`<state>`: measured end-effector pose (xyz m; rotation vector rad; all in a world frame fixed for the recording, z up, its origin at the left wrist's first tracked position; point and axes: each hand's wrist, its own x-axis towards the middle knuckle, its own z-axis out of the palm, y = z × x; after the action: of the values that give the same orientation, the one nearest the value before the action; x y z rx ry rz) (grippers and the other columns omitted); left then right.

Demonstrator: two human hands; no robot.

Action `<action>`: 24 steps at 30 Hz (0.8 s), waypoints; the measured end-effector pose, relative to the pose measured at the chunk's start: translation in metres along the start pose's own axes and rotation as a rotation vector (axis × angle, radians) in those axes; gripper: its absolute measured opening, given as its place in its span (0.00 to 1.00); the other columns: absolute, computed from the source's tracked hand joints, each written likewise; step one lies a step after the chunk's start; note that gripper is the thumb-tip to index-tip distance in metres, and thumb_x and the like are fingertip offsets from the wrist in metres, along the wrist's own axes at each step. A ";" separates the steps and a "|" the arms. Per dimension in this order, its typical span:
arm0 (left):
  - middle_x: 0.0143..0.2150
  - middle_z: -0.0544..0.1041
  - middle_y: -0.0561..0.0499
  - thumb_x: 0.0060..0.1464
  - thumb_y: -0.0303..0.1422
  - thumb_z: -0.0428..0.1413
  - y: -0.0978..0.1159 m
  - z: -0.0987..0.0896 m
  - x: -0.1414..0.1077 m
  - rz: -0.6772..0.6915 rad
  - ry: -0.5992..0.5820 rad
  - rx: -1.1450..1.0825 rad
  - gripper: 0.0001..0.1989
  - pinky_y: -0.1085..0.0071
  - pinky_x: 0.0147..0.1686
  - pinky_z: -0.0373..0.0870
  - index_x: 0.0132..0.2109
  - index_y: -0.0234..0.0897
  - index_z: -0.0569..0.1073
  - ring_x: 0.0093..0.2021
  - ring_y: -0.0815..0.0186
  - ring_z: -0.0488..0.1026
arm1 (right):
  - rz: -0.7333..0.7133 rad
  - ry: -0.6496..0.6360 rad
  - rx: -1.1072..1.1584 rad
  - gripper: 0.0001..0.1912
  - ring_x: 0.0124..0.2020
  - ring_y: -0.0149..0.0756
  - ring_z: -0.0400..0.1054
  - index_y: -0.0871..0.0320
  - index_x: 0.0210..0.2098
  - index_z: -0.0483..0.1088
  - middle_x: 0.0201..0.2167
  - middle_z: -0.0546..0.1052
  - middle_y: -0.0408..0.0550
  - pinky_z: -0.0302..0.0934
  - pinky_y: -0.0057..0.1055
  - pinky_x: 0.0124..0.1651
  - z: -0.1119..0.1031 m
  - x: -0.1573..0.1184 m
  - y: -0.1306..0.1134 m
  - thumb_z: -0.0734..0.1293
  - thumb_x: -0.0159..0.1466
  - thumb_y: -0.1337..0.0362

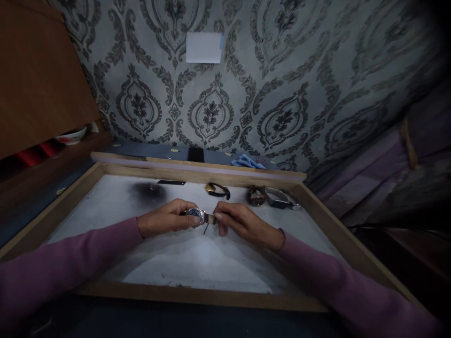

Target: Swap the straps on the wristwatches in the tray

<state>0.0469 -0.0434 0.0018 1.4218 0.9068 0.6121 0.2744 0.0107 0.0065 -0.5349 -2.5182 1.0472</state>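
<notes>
Purple-sleeved, the left hand (168,218) grips the silver case of a wristwatch (195,216) at the white-floored tray's (218,300) centre, fingers closed around it. At the watch's three o'clock, the right hand (243,223) pinches its brown strap (210,218); beyond, toward two o'clock, lies a dark-banded watch (256,195).

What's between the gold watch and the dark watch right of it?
Just bare white tray floor between the gold watch and the dark watch, in the head view.
</notes>
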 end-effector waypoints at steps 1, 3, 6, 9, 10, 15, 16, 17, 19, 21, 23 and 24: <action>0.22 0.56 0.60 0.55 0.42 0.55 0.000 0.000 0.000 0.000 0.000 0.004 0.14 0.73 0.21 0.44 0.33 0.34 0.67 0.21 0.74 0.47 | 0.002 -0.002 0.004 0.20 0.23 0.28 0.66 0.60 0.29 0.64 0.21 0.74 0.45 0.60 0.26 0.30 0.000 0.000 0.000 0.54 0.72 0.55; 0.22 0.56 0.60 0.55 0.42 0.55 0.000 0.000 0.000 0.001 -0.001 0.007 0.14 0.73 0.21 0.44 0.33 0.34 0.67 0.21 0.74 0.48 | 0.010 -0.005 0.011 0.20 0.23 0.28 0.66 0.60 0.29 0.64 0.21 0.74 0.45 0.59 0.26 0.30 0.000 0.000 0.000 0.55 0.72 0.55; 0.22 0.56 0.60 0.55 0.42 0.56 0.000 0.000 0.000 0.000 -0.007 -0.001 0.15 0.73 0.21 0.43 0.33 0.34 0.67 0.21 0.74 0.48 | 0.017 -0.007 0.011 0.20 0.23 0.28 0.66 0.60 0.29 0.64 0.21 0.74 0.45 0.59 0.27 0.30 0.000 0.000 0.000 0.55 0.71 0.54; 0.21 0.56 0.60 0.55 0.43 0.56 0.000 0.000 0.001 -0.002 -0.008 0.001 0.15 0.73 0.21 0.43 0.33 0.34 0.68 0.21 0.74 0.48 | 0.021 -0.013 0.011 0.21 0.23 0.29 0.66 0.60 0.29 0.64 0.21 0.74 0.46 0.59 0.27 0.30 0.000 0.000 0.000 0.54 0.71 0.53; 0.21 0.56 0.60 0.55 0.43 0.56 0.000 0.000 0.001 -0.002 -0.006 0.000 0.15 0.73 0.21 0.43 0.33 0.34 0.67 0.21 0.74 0.47 | 0.022 -0.017 0.015 0.21 0.23 0.29 0.66 0.60 0.29 0.64 0.21 0.74 0.46 0.59 0.27 0.30 0.000 0.000 0.001 0.54 0.71 0.53; 0.21 0.56 0.60 0.54 0.44 0.56 0.002 0.001 0.000 -0.011 -0.001 -0.001 0.16 0.73 0.20 0.43 0.33 0.33 0.67 0.21 0.74 0.48 | 0.016 -0.024 0.022 0.21 0.22 0.29 0.67 0.60 0.29 0.64 0.20 0.74 0.46 0.60 0.26 0.30 0.000 0.001 0.002 0.54 0.71 0.52; 0.21 0.56 0.60 0.54 0.44 0.56 0.002 0.002 0.000 -0.010 0.000 0.003 0.16 0.73 0.21 0.43 0.33 0.33 0.67 0.21 0.74 0.48 | 0.017 -0.027 0.020 0.21 0.22 0.29 0.67 0.59 0.29 0.64 0.20 0.74 0.46 0.60 0.26 0.30 0.000 0.001 0.002 0.54 0.71 0.52; 0.22 0.56 0.60 0.54 0.43 0.56 0.003 0.002 0.000 -0.009 -0.001 0.005 0.16 0.73 0.21 0.44 0.32 0.34 0.67 0.21 0.74 0.48 | 0.017 -0.027 0.020 0.21 0.22 0.29 0.67 0.59 0.28 0.64 0.20 0.74 0.46 0.60 0.26 0.30 0.000 0.001 0.002 0.54 0.71 0.52; 0.22 0.56 0.60 0.54 0.43 0.56 0.003 0.001 0.000 -0.008 -0.003 0.004 0.15 0.73 0.21 0.44 0.32 0.34 0.67 0.21 0.74 0.48 | 0.017 -0.026 0.025 0.21 0.22 0.29 0.67 0.59 0.28 0.63 0.20 0.74 0.45 0.60 0.26 0.30 0.000 0.001 0.002 0.54 0.71 0.53; 0.22 0.56 0.60 0.54 0.43 0.56 0.002 0.001 0.000 -0.006 -0.006 -0.002 0.15 0.73 0.21 0.44 0.33 0.34 0.67 0.21 0.74 0.48 | 0.012 -0.023 0.027 0.21 0.22 0.29 0.67 0.59 0.28 0.63 0.20 0.74 0.45 0.60 0.26 0.30 0.000 0.001 0.002 0.54 0.71 0.53; 0.22 0.56 0.60 0.54 0.43 0.56 0.002 0.001 0.000 -0.006 -0.005 -0.010 0.15 0.73 0.21 0.43 0.33 0.34 0.68 0.21 0.74 0.48 | 0.013 -0.022 0.024 0.21 0.22 0.28 0.67 0.59 0.28 0.63 0.20 0.74 0.44 0.60 0.26 0.29 0.000 0.001 0.003 0.54 0.71 0.53; 0.22 0.56 0.60 0.55 0.43 0.56 0.001 0.001 0.000 -0.006 -0.003 -0.012 0.15 0.73 0.21 0.43 0.33 0.34 0.68 0.21 0.74 0.48 | 0.015 -0.023 0.024 0.21 0.22 0.28 0.67 0.59 0.28 0.64 0.20 0.74 0.44 0.60 0.26 0.29 0.000 0.001 0.003 0.55 0.71 0.53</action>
<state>0.0483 -0.0441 0.0031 1.4080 0.9034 0.6102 0.2741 0.0135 0.0042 -0.5386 -2.5222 1.0940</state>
